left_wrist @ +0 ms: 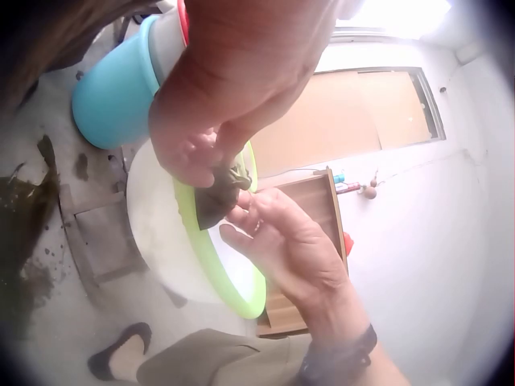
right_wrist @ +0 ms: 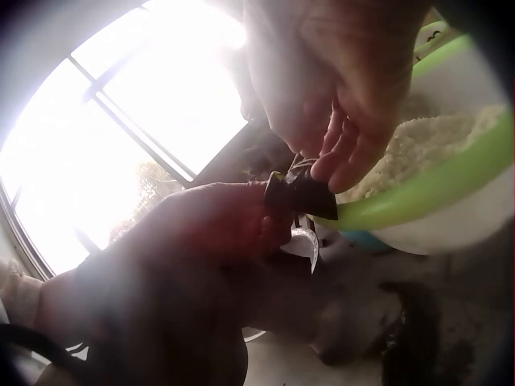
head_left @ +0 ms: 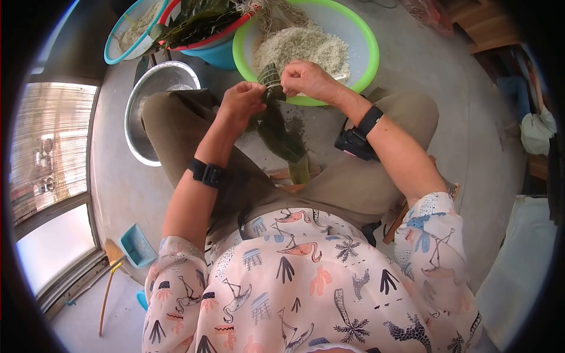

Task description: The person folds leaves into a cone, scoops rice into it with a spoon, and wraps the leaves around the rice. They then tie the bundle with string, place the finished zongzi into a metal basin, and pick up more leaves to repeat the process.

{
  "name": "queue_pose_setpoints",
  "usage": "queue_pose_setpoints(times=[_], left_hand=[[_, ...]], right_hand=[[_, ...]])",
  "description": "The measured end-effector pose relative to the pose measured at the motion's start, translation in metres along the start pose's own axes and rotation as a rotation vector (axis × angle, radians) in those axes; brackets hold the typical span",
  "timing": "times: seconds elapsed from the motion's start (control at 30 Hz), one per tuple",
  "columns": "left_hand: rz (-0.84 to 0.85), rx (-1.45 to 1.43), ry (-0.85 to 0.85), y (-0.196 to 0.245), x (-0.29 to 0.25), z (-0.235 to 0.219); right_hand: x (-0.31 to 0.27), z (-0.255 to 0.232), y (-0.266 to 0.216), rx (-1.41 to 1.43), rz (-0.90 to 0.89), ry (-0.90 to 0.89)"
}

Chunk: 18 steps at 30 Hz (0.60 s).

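1. Both your hands meet on a folded leaf parcel (head_left: pixel 271 78), held over the near rim of the green basin (head_left: pixel 366 36) of rice (head_left: pixel 303 48).
2. Your left hand (head_left: pixel 241 101) pinches its lower end with curled fingers.
3. Your right hand (head_left: pixel 307 78) grips its top; long leaf ends (head_left: pixel 281 136) hang between your knees.

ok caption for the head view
Both hands, left hand and right hand, fold a leaf-wrapped bundle over the green rice basin.

Glossy plastic green basin (head_left: pixel 365 41), shiny metal bowl (head_left: pixel 141 94), grainy rice (head_left: pixel 306 47)
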<state>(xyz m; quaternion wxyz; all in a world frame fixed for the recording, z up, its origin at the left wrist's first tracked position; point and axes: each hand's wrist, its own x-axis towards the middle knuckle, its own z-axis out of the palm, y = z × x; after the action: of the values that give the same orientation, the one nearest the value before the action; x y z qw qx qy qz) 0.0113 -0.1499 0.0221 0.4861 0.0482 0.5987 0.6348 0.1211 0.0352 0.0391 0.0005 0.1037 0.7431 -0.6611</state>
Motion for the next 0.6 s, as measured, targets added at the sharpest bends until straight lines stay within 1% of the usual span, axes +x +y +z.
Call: queue_pose_setpoints(times=[0.03, 0.1, 0.13, 0.2, 0.23, 0.3, 0.4, 0.53, 0.6], left_hand=[[-0.001, 0.001, 0.000, 0.000, 0.000, 0.000], [0.074, 0.130, 0.041, 0.001, 0.000, 0.001], [0.075, 0.130, 0.043, 0.001, 0.000, 0.001], [0.180, 0.321, 0.074, 0.002, 0.001, 0.003], [0.181, 0.321, 0.073, 0.002, 0.002, 0.004], [0.191, 0.429, 0.098, 0.003, 0.002, 0.005], [0.176, 0.455, 0.102, 0.004, 0.001, 0.009], [0.186, 0.493, 0.103, 0.010, -0.006, 0.013], [0.215, 0.626, 0.105, 0.015, -0.008, 0.015]], right_hand=[[-0.001, -0.001, 0.000, 0.001, 0.000, 0.001], [-0.003, 0.000, -0.002, 0.040, -0.027, 0.022], [-0.003, 0.000, -0.004, 0.040, -0.029, 0.020], [-0.003, 0.000, -0.007, 0.014, 0.027, 0.037], [-0.004, 0.001, -0.007, 0.014, 0.027, 0.038], [-0.005, 0.004, -0.009, 0.281, 0.010, -0.065], [-0.003, 0.004, -0.011, 0.240, 0.054, -0.057], [0.001, 0.005, -0.008, 0.251, 0.026, -0.075], [0.002, 0.005, -0.006, 0.264, 0.051, -0.074]])
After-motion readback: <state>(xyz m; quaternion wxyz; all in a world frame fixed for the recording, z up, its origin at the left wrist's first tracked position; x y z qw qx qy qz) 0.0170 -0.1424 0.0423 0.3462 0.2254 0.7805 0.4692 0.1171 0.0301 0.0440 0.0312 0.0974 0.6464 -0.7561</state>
